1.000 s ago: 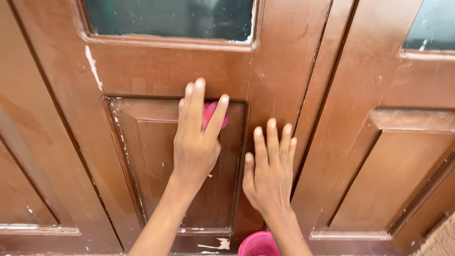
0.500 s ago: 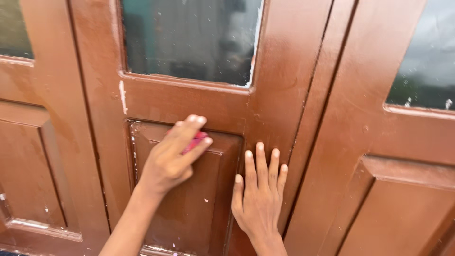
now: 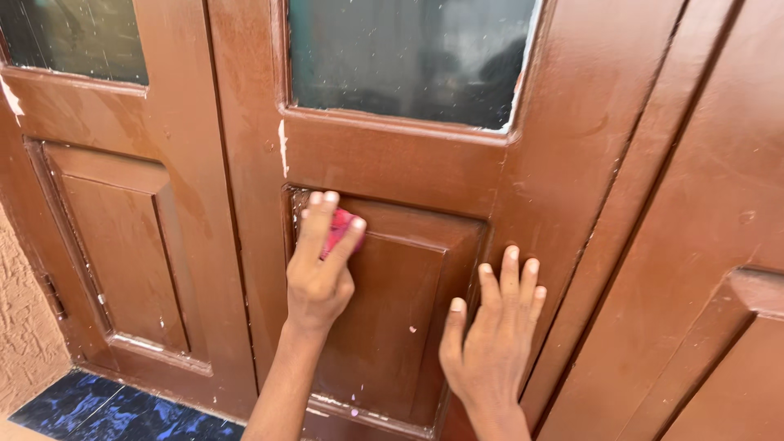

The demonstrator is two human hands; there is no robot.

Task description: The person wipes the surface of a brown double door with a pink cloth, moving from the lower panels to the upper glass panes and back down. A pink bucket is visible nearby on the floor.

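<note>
My left hand [image 3: 320,265] presses a small pink cloth [image 3: 336,229] against the upper left corner of a raised panel [image 3: 392,314] on a brown wooden door [image 3: 384,163]. Only a bit of the cloth shows between my fingers. My right hand [image 3: 493,343] lies flat on the door, fingers spread and pointing up, at the panel's right edge. It holds nothing.
A dusty glass pane [image 3: 408,57] sits above the panel, with white paint flecks on the wood. Another door leaf [image 3: 114,212] is at left, a third [image 3: 719,245] at right. A rough tan wall [image 3: 24,327] and dark blue floor tiles [image 3: 122,412] are at lower left.
My left hand with the cloth has slid left across the top of the panel to its corner. The view swung left and up; the pink bucket below has left the frame.
</note>
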